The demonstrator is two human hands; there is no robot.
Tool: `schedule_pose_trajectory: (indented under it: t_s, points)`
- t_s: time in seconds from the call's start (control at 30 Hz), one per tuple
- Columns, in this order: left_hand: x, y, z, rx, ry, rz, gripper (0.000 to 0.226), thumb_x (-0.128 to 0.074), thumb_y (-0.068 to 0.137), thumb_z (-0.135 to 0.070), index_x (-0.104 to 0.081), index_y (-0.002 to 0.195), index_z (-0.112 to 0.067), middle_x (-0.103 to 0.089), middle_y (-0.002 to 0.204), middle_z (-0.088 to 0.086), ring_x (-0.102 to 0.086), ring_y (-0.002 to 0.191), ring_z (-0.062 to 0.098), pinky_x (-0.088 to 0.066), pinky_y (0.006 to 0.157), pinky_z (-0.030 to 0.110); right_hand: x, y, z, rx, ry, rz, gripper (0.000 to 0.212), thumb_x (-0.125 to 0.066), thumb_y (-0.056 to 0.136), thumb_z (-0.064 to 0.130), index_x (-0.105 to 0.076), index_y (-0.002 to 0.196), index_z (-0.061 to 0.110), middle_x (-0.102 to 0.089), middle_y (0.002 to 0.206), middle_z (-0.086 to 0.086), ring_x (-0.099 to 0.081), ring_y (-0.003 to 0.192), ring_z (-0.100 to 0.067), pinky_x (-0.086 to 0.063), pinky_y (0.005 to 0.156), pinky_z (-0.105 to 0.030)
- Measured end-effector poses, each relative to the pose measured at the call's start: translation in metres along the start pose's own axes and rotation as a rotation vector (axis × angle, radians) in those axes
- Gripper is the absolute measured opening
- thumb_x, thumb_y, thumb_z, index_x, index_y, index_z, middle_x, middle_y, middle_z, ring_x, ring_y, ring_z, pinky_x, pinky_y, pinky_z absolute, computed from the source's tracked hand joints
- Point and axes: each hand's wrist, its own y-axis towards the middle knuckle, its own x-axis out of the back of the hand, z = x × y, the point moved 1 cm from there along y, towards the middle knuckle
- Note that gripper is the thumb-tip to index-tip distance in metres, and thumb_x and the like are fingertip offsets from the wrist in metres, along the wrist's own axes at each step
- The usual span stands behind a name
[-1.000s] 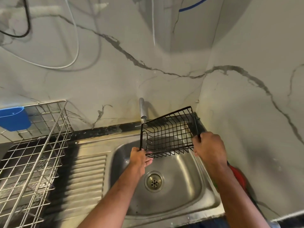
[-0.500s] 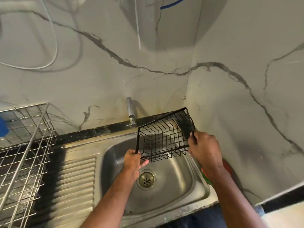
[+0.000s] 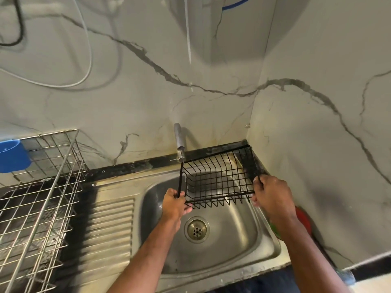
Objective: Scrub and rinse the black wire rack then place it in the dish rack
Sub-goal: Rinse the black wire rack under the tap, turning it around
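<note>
Left hand (image 3: 174, 203): fingers curled, gripping; forearm extended forward. Right hand (image 3: 271, 196): fingers curled, gripping; forearm extended forward.

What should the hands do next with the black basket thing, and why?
Probably carry it left. Both the left hand and right hand grip the black wire rack above the sink, beside the tap. No water can be made out flowing, so it seems ready for the dish rack, which stands left of the sink.

The rack (image 3: 218, 178) is matt black coated wire, the sink (image 3: 230, 248) brushed steel with a dull sheen, the dish rack (image 3: 42, 204) shiny bare metal wire, the wall (image 3: 317, 123) smooth veined marble.
</note>
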Motion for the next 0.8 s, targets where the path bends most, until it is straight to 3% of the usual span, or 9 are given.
schedule_pose_trajectory:
  t_s: [0.27, 0.4, 0.53, 0.8]
  points:
    - [0.006, -0.01, -0.005, 0.005, -0.011, -0.012, 0.012, -0.051, 0.102, -0.002, -0.046, 0.095, -0.011, -0.063, 0.121, 0.008, -0.069, 0.103, 0.039, -0.062, 0.079, 0.042, -0.007, 0.011, -0.014, -0.086, -0.089, 0.071, 0.03, -0.044, 0.103, 0.033, -0.064, 0.088, 0.017, -0.07, 0.063, 0.001, -0.07, 0.055, -0.014, -0.061, 0.066, -0.037]
    - [0.013, -0.014, -0.016, -0.045, -0.002, -0.032, 0.019, -0.053, 0.101, -0.003, -0.041, 0.088, -0.012, -0.065, 0.12, 0.007, -0.07, 0.102, 0.039, -0.063, 0.081, 0.045, -0.012, 0.011, -0.017, -0.126, -0.043, 0.153, 0.027, -0.046, 0.103, 0.028, -0.064, 0.087, 0.015, -0.071, 0.061, 0.001, -0.069, 0.052, -0.009, -0.06, 0.064, -0.033]
    - [0.021, -0.014, -0.018, -0.087, 0.021, -0.05, 0.023, -0.052, 0.1, 0.0, -0.039, 0.086, -0.013, -0.065, 0.118, 0.008, -0.069, 0.095, 0.04, -0.063, 0.075, 0.045, -0.017, 0.01, -0.016, -0.16, 0.017, 0.217, 0.025, -0.047, 0.103, 0.026, -0.063, 0.089, 0.014, -0.072, 0.061, -0.001, -0.069, 0.049, -0.008, -0.059, 0.057, -0.03]
    - [0.045, -0.017, -0.017, -0.16, 0.086, -0.063, 0.015, -0.058, 0.1, -0.011, -0.045, 0.092, -0.009, -0.068, 0.113, 0.009, -0.073, 0.094, 0.037, -0.063, 0.077, 0.053, -0.032, 0.012, -0.008, -0.113, 0.1, 0.254, 0.022, -0.05, 0.102, 0.021, -0.063, 0.086, 0.012, -0.072, 0.063, -0.005, -0.071, 0.052, -0.012, -0.063, 0.065, -0.038]
